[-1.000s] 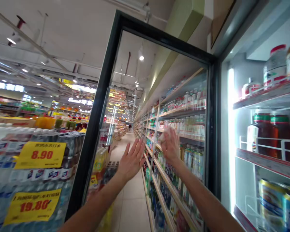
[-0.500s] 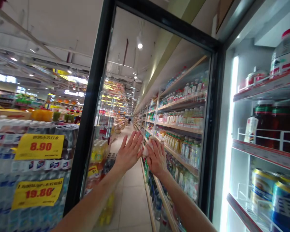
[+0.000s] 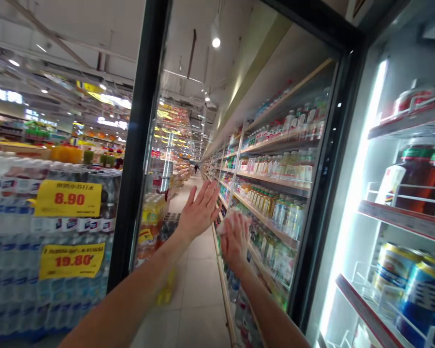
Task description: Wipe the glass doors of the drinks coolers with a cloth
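Your right hand curls its fingers round a white cloth on the glass cooler door (left hand open, fingers spread just beside them).

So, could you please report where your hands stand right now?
Right hand: white cloth against the glass cooler door. Left hand: open, raised beside it. Stacked bottled water off to the left.
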Action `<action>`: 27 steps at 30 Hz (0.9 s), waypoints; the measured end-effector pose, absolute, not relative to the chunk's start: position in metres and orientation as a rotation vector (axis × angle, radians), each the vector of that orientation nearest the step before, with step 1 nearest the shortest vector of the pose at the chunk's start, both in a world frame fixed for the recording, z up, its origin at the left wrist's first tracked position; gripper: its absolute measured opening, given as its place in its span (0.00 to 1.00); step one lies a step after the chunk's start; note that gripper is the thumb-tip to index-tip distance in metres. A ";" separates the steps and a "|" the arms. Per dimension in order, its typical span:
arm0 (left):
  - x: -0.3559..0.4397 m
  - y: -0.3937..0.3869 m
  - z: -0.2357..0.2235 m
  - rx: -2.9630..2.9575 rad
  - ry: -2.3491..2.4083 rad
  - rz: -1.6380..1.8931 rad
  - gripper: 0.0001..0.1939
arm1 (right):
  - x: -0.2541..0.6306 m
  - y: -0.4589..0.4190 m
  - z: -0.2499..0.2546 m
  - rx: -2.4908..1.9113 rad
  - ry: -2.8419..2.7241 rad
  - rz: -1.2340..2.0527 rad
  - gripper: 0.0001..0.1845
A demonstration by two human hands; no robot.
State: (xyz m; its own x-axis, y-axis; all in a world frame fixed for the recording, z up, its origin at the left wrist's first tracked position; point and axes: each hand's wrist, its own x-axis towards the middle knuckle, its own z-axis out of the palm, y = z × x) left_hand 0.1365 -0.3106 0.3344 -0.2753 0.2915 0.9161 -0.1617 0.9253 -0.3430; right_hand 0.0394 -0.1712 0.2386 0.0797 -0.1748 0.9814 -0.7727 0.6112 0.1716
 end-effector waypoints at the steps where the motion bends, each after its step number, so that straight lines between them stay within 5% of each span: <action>1: 0.136 -0.311 0.334 -0.102 -1.806 0.436 0.29 | 0.044 -0.176 0.235 0.922 -1.451 0.491 0.28; 9: 0.138 -0.311 0.333 -0.093 -1.774 0.495 0.28 | -0.020 -0.084 0.236 0.134 -1.453 1.048 0.27; 17: 0.149 -0.328 0.326 -0.158 -1.766 0.428 0.24 | 0.047 -0.182 0.237 0.923 -1.436 0.518 0.26; 24: 0.173 -0.365 0.285 0.045 -1.737 0.328 0.34 | -0.005 -0.111 0.259 0.251 -1.406 1.017 0.26; 27: 0.171 -0.365 0.283 0.045 -1.738 0.330 0.34 | 0.024 -0.153 0.267 0.380 -1.408 0.946 0.26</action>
